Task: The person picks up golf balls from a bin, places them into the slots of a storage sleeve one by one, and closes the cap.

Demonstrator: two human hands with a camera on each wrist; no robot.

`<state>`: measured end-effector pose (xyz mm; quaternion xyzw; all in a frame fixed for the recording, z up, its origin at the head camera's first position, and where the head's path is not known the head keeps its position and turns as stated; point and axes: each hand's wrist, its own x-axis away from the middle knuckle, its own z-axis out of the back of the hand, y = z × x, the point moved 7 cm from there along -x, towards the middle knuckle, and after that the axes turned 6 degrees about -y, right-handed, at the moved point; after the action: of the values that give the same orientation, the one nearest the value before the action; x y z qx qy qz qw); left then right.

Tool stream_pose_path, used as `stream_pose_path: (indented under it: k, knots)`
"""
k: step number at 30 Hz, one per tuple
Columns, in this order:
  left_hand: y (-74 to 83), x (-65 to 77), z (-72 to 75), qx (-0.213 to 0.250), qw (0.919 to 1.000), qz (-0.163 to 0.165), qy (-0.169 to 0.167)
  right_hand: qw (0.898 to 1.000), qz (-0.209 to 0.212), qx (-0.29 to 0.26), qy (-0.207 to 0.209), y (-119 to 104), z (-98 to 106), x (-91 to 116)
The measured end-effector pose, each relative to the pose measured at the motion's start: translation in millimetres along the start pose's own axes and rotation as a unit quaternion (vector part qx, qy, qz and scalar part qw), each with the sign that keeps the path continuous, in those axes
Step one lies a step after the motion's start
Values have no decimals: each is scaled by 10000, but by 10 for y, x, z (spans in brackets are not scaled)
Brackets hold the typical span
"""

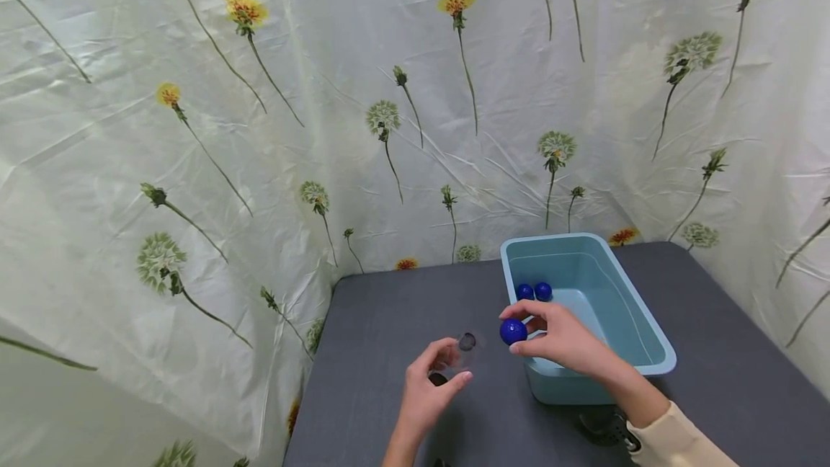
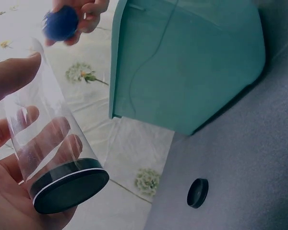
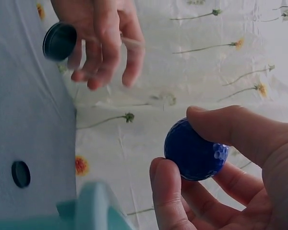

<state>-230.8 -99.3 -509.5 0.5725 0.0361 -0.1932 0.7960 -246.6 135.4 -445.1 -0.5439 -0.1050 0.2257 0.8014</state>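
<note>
My left hand (image 1: 423, 389) holds a clear plastic tube (image 2: 49, 93), thumb on one side and fingers around the other. A black cap (image 2: 71, 190) closes the tube's lower end; nothing shows inside the tube. To the right, my right hand (image 1: 565, 337) pinches a dark blue golf ball (image 3: 194, 151) between thumb and fingertips. The ball is held up beside the near left rim of a light blue bin (image 1: 638, 301), a short way from the tube. A loose black lid (image 2: 198, 193) lies on the table below the hands.
Two more blue balls (image 1: 542, 292) lie in the bin, by its left wall. The bin stands on a dark grey table (image 1: 389, 323). A pale flowered curtain (image 1: 337, 128) hangs behind the table and along its sides.
</note>
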Motion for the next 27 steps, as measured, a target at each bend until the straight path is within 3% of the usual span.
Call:
stream_pose_path:
  k: [10,27]
  knots:
    - [-39,38,-92,-460,9986,-22,-270,9995,140,-95,-268,-1,-198,-65]
    - [-8,49,-115,-610,9977,14,-304,9988,311,-37,-373,18,-196,-103]
